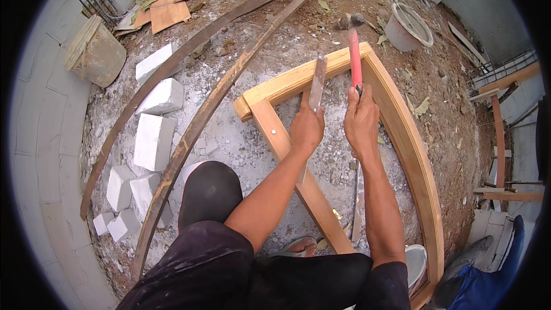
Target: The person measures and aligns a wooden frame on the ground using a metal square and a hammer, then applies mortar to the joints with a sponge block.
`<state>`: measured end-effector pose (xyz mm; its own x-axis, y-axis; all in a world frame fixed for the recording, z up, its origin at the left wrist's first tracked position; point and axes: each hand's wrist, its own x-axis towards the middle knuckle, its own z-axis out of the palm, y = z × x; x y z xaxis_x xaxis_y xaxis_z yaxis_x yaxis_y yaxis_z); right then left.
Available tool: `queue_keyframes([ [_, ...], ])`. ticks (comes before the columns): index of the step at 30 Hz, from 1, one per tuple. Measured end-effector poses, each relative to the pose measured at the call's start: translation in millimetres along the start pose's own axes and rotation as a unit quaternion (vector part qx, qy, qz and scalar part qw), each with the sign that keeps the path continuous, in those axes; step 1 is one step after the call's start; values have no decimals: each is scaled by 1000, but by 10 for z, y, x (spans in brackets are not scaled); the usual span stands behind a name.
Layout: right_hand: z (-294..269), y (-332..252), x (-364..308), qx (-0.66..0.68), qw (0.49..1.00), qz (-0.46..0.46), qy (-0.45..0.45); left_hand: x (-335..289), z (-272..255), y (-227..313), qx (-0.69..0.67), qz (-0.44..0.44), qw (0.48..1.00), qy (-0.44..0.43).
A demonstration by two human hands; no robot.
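Note:
My left hand [307,129] grips a flat grey metal bar [317,80] that stands on end over the ground inside a wooden frame [402,132]. My right hand [361,120] holds a hammer with a red handle [355,60]; its head [350,21] points away from me, past the frame's far rail. The frame is light wood with a diagonal brace [298,178] running toward my legs. A second long metal strip [359,201] lies on the ground under my right forearm. I squat with my knee [209,189] beside the brace.
Several white blocks [152,140] lie to the left. Two long dark curved planks [195,126] cross the ground. A tan bucket [94,51] lies at far left, a grey bucket [408,26] at top right. Wooden stands [499,138] sit on the right, blue cloth [493,275] at lower right.

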<state>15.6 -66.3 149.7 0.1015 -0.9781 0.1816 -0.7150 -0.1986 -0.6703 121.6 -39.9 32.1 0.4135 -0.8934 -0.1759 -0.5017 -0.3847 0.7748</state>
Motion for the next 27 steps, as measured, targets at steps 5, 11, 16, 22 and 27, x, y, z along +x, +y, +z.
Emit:
queue_keyframes([
  [5,281,426,-16,-1,995,-68,80,31,-12,146,-34,15,999,-18],
  [11,16,134,20,4,1000,-15,12,-49,-44,96,11,-6,1000,-12],
  [16,-108,-44,126,98,990,-9,102,9,-43,137,-7,-2,1000,-19],
  [22,87,476,209,-83,995,40,-32,30,-12,202,-6,21,1000,-15],
  [27,-162,-145,190,105,991,11,88,-1,41,12,-20,24,999,8],
])
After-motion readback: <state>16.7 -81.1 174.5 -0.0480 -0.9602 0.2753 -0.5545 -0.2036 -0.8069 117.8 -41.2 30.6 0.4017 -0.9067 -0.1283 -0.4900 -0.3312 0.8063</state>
